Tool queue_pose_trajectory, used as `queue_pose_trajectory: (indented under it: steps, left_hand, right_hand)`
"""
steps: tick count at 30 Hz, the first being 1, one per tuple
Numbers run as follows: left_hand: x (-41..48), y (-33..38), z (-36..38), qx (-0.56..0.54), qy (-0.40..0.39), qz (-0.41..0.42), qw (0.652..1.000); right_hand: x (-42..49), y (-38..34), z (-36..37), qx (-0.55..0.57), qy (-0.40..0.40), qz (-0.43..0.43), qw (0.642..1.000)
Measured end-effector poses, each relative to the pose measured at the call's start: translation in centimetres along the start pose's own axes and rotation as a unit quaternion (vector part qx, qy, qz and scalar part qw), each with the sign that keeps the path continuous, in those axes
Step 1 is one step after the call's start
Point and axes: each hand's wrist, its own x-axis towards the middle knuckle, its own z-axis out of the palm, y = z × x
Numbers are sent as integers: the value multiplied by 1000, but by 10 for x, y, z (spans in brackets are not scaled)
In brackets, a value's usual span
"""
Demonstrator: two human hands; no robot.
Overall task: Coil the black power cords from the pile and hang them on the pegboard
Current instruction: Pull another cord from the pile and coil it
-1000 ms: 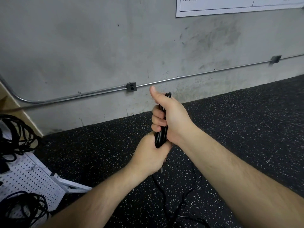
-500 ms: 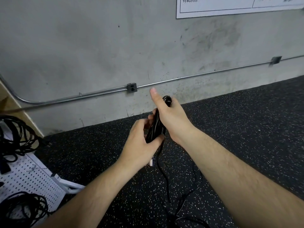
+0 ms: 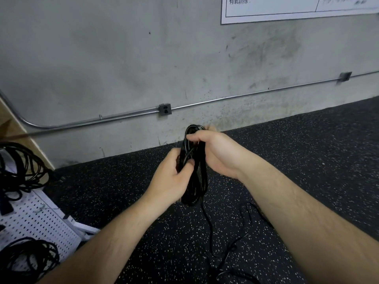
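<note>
Black speckled floor [image 3: 307, 160] meets a grey concrete wall [image 3: 102, 58] crossed by one metal conduit [image 3: 225, 100]. One white pegboard [image 3: 37, 220] at lower left carries two coiled cords [image 3: 18, 167]. Mid-air, one black power cord [image 3: 194, 187] hangs in long loops, its tail trailing to the floor. The left hand [image 3: 170, 181] and right hand [image 3: 215, 152] have their fingers clamped around it.
</note>
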Motion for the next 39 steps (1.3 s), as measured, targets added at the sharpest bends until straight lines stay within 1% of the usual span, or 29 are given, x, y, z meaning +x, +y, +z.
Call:
queue_pose_trajectory:
  steps: [2,3,6,8,10,13,16,20,22,25,27,29,31,33,36,39]
  left_hand:
    - [2,0,-2,-30,13,-17,999]
    - [3,0,-2,-36,13,-24,999]
    - [4,-1,-2,-35,-2,-43,998]
    - [6,-3,-1,-37,-3,-49,998]
    - [9,-3,-2,-37,1,-50,998]
    - [11,-1,-7,-48,0,-59,997]
    - [11,1,-10,-113,-12,-84,990]
    - [12,4,-12,-244,-34,-136,960]
    - [13,3,-16,-274,-44,-148,949]
    - [15,-1,-22,-292,-52,-146,944]
    - [15,-3,-25,-302,-69,-135,941]
    - [15,-4,-26,-280,-82,-118,949]
    - [15,-5,-26,-204,-75,-91,972]
    - [16,-6,-27,-139,-64,-70,986]
    - [19,-5,-34,-46,-54,-36,997]
    - [20,-3,-37,21,-62,1,998]
  right_hand:
    - [0,4,-4,-34,-9,-27,999]
    - [0,5,-5,-85,-7,-46,995]
    - [-3,6,-6,-247,7,-97,964]
    - [-5,6,-9,-316,5,-118,941]
    - [-6,4,-12,-358,3,-128,925]
    - [-7,2,-13,-378,4,-139,915]
    - [-7,0,-13,-394,5,-154,906]
    - [-6,2,-13,-343,-2,-147,928]
    - [-4,4,-17,-329,-3,-141,934]
    - [-3,4,-23,-303,-37,-106,946]
    - [-4,4,-24,-320,-45,-103,941]
    - [-6,4,-23,-348,-32,-119,930]
    - [-6,3,-22,-387,-21,-131,912]
    - [-6,4,-22,-421,-21,-136,897]
    - [-7,1,-23,-458,-27,-138,878]
    - [-5,-1,-24,-489,-25,-150,859]
